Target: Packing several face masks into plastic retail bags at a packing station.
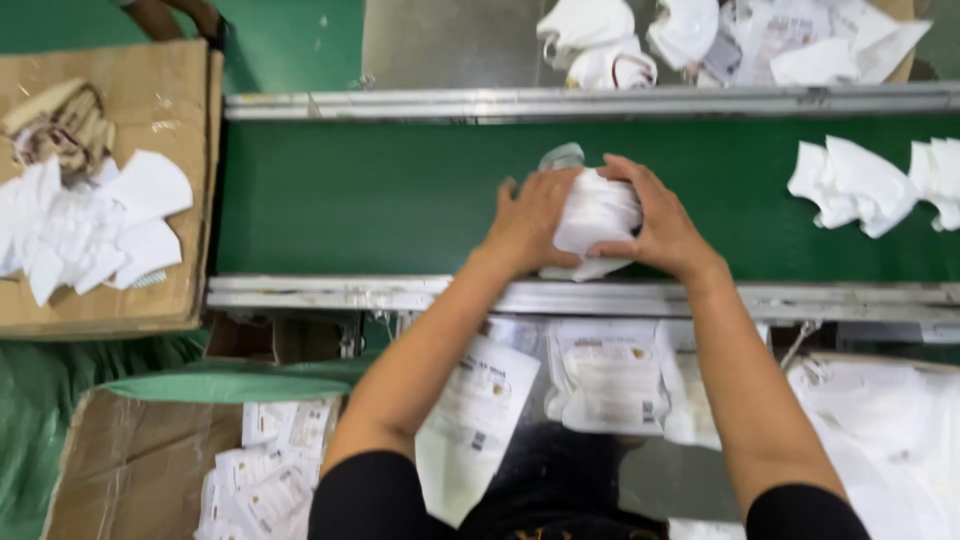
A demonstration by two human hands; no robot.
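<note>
On the green conveyor belt (360, 195), near its front rail, both my hands press around a stack of white folded face masks (597, 215). My left hand (530, 222) grips the stack's left side. My right hand (655, 220) wraps its right side and top. A clear plastic wrapper edge (562, 156) sticks out behind the stack. More white masks (855, 185) lie on the belt to the right, apart from my hands.
A cardboard box (180, 100) with white mask pieces stands at the left. Below the front rail (330, 292) lie printed white pouches (608, 375) and a box of more pouches (262, 470). Loose masks and pouches (690, 35) sit beyond the belt.
</note>
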